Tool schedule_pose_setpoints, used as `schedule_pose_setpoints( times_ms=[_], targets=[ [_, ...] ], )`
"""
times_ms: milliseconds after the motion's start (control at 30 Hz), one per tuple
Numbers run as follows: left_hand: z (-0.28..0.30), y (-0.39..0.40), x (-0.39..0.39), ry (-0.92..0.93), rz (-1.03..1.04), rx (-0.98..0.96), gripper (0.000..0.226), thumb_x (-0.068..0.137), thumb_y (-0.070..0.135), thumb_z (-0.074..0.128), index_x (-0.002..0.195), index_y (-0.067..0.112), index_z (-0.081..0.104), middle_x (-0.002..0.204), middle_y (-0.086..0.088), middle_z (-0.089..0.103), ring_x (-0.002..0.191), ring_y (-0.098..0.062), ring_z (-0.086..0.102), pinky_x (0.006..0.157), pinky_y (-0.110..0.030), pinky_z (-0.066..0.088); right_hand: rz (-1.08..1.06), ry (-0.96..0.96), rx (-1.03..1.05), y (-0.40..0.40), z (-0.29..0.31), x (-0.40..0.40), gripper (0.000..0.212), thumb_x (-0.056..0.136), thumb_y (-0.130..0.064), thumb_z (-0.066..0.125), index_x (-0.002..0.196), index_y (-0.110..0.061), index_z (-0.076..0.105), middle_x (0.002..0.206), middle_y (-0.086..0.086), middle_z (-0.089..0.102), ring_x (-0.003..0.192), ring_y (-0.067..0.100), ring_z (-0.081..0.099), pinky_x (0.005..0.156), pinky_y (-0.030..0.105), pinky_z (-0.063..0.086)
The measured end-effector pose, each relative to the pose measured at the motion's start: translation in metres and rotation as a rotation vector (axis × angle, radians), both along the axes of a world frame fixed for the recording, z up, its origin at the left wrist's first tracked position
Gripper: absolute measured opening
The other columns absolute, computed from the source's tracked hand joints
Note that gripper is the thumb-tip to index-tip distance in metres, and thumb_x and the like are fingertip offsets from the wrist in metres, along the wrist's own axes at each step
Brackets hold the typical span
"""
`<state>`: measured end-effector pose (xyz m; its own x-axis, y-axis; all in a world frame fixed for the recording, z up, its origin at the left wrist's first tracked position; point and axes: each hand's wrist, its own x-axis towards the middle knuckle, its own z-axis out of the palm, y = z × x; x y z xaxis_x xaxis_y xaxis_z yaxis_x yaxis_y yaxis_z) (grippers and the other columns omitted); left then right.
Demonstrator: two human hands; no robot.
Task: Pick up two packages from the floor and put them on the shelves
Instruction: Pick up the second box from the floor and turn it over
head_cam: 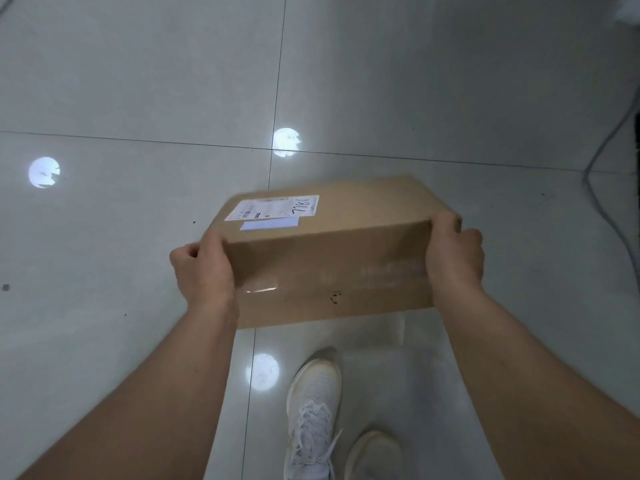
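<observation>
A brown cardboard package (pixel 332 251) with a white shipping label on its top is held above the floor, in the middle of the view. My left hand (pixel 202 268) grips its left end, thumb on the top edge. My right hand (pixel 453 254) grips its right end the same way. Both forearms reach in from the bottom corners. No second package and no shelf is in view.
Glossy grey floor tiles (pixel 138 81) with round light reflections lie all around. My two white sneakers (pixel 313 410) stand below the package. A grey cable (pixel 602 202) runs along the right edge, and something white shows in the top right corner.
</observation>
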<state>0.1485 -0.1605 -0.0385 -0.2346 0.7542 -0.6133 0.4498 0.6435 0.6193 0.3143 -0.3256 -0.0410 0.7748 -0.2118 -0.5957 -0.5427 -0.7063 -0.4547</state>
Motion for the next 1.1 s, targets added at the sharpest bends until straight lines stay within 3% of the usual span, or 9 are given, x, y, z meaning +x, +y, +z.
schedule_pose_setpoints(
  times_ms=[133,267,467,567,633,767,900,1000,1100],
  targets=[
    [-0.012,-0.008,-0.016,-0.045,-0.082,-0.012,0.041,0.082,0.010,0.043,0.117,0.019,0.061,0.090,0.012,0.060,0.076,-0.007,0.053,0.062,-0.016,0.038,0.003,-0.029,-0.003,-0.007,-0.010,-0.004,0.034,0.091,-0.010,0.034,0.114,0.008,0.051,0.125,0.029,0.054,0.112,0.040,0.052,0.075,0.036,0.033],
    [-0.025,-0.012,-0.030,-0.080,-0.108,-0.064,0.058,0.075,0.002,0.035,0.122,0.022,0.063,0.091,0.011,0.065,0.086,-0.014,0.057,0.075,-0.021,0.044,-0.028,-0.019,0.026,-0.017,-0.023,-0.012,0.031,0.086,-0.006,0.038,0.107,0.006,0.057,0.115,0.028,0.059,0.105,0.039,0.055,0.072,0.033,0.030],
    [-0.033,-0.018,-0.032,-0.077,-0.131,-0.073,0.059,0.076,0.003,0.035,0.124,0.026,0.062,0.104,0.007,0.067,0.094,-0.015,0.058,0.074,-0.021,0.044,-0.100,-0.034,0.086,-0.026,-0.033,-0.020,0.013,0.083,-0.006,0.039,0.089,-0.009,0.050,0.091,0.014,0.051,0.084,0.025,0.046,0.071,0.035,0.033],
    [-0.039,-0.020,-0.035,-0.069,-0.176,-0.073,0.055,0.080,0.007,0.037,0.125,0.029,0.059,0.101,0.011,0.064,0.091,-0.010,0.057,0.068,-0.018,0.041,-0.070,-0.034,0.082,-0.029,-0.037,-0.025,0.019,0.082,-0.013,0.042,0.092,-0.004,0.055,0.091,0.015,0.054,0.084,0.026,0.048,0.071,0.035,0.035],
    [-0.042,-0.024,-0.038,-0.073,-0.226,-0.071,0.051,0.083,0.013,0.039,0.127,0.034,0.053,0.098,0.016,0.060,0.089,-0.003,0.053,0.070,-0.018,0.038,-0.042,-0.012,0.075,-0.031,-0.043,-0.030,0.042,0.080,-0.030,0.042,0.100,0.001,0.061,0.099,0.019,0.061,0.090,0.030,0.054,0.077,0.038,0.041],
    [-0.056,-0.026,-0.046,-0.094,-0.223,-0.098,0.061,0.083,0.035,0.041,0.144,0.035,0.034,0.127,0.013,0.049,0.118,-0.008,0.045,0.099,-0.027,0.029,0.003,0.015,0.084,-0.037,-0.055,-0.035,0.055,0.090,-0.044,0.039,0.117,-0.001,0.060,0.125,0.021,0.060,0.116,0.036,0.055,0.100,0.046,0.042],
    [-0.067,-0.030,-0.055,-0.103,-0.208,-0.135,0.049,0.086,0.050,0.040,0.127,0.028,0.056,0.127,0.012,0.057,0.120,-0.009,0.050,0.108,-0.033,0.031,0.024,0.036,0.082,-0.042,-0.063,-0.040,0.058,0.094,-0.044,0.033,0.126,-0.001,0.054,0.134,0.022,0.054,0.123,0.036,0.050,0.105,0.045,0.037],
    [-0.068,-0.027,-0.057,-0.104,-0.198,-0.152,0.041,0.083,0.049,0.040,0.102,0.023,0.065,0.117,0.008,0.064,0.104,-0.010,0.056,0.098,-0.029,0.038,0.015,0.021,0.095,-0.047,-0.061,-0.044,0.053,0.094,-0.038,0.035,0.123,0.001,0.055,0.131,0.024,0.055,0.121,0.037,0.051,0.103,0.046,0.039],
    [-0.060,-0.022,-0.059,-0.087,-0.221,-0.124,0.035,0.084,0.044,0.040,0.098,0.025,0.067,0.107,0.008,0.064,0.099,-0.012,0.056,0.087,-0.028,0.036,0.039,-0.070,0.073,-0.053,-0.048,-0.040,0.045,0.094,-0.034,0.038,0.117,-0.001,0.060,0.125,0.021,0.060,0.115,0.034,0.054,0.097,0.040,0.040]
  ],
)
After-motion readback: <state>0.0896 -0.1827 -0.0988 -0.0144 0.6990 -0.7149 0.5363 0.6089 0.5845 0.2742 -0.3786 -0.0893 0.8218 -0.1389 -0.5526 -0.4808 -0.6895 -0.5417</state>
